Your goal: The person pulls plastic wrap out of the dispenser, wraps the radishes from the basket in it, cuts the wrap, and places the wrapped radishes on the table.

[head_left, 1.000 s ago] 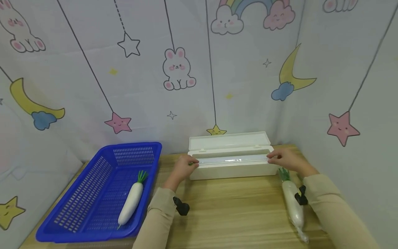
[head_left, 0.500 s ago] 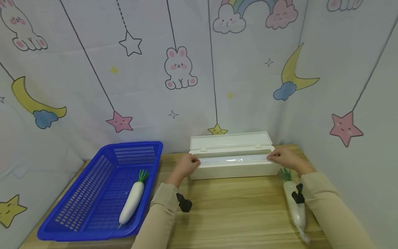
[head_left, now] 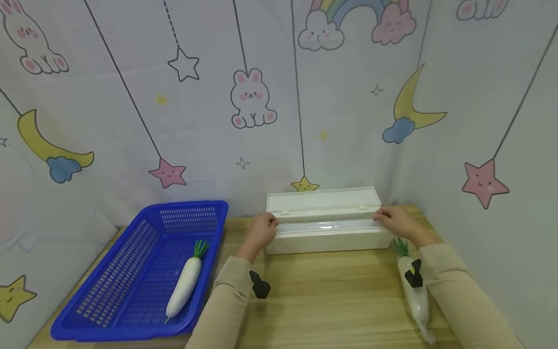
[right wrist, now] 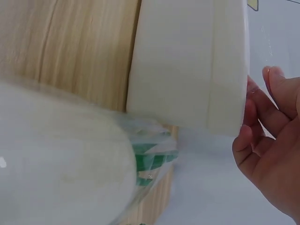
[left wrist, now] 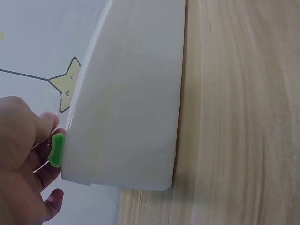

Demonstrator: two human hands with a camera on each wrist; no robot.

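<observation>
A long white cling film dispenser point(head_left: 327, 243) sits at the back of the table, its lid point(head_left: 322, 199) raised. Clear cling film point(head_left: 327, 226) lies shiny along its top. At the left end my left hand point(head_left: 261, 231) pinches the film's edge between thumb and forefinger. Close by those fingers, the left wrist view has a green slider point(left wrist: 56, 151) on the dispenser's end. My right hand point(head_left: 397, 224) pinches the film at the right end, fingers against the dispenser's rim. The film is barely visible between finger and thumb in the right wrist view.
A blue plastic basket point(head_left: 109, 333) stands on the left with a bare white radish point(head_left: 185, 287) inside. Below my right wrist lies a second white radish point(head_left: 417, 306), wrapped in film. A patterned cloth point(head_left: 196, 126) hangs right behind the wooden table point(head_left: 322, 300).
Both hands have closed their fingertips on the film and risen slightly at the dispenser's ends. The dispenser, basket and radishes stay in place; the head view shifts a little.
</observation>
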